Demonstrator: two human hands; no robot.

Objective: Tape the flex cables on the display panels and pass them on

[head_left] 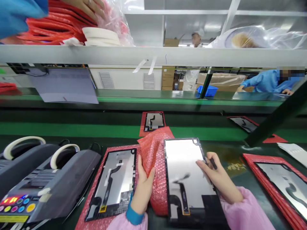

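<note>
My left hand [143, 188] pinches a red bubble-wrap bag [157, 150] between thumb and fingers, its top edge crumpled upward. In my right hand [216, 175] is a tablet screen panel [182, 172], back side up, gripped by its right edge. It is tilted and overlaps the bag's right part. A small dark piece, too little to name, shows by my right fingers. The panel's silver back carries a black flex cable [183, 198]. Left of my left hand, a second screen panel [112, 182] lies on red bubble wrap [82, 217].
Two grey tape dispensers [64, 182] stand at left. Another panel [154, 121] lies on the green conveyor belt [115, 129]; more wrapped panels [283, 179] lie right. A slanted dark post [275, 118] crosses there. Above, a co-worker's hand [88, 8] touches red bags on the shelf [115, 56].
</note>
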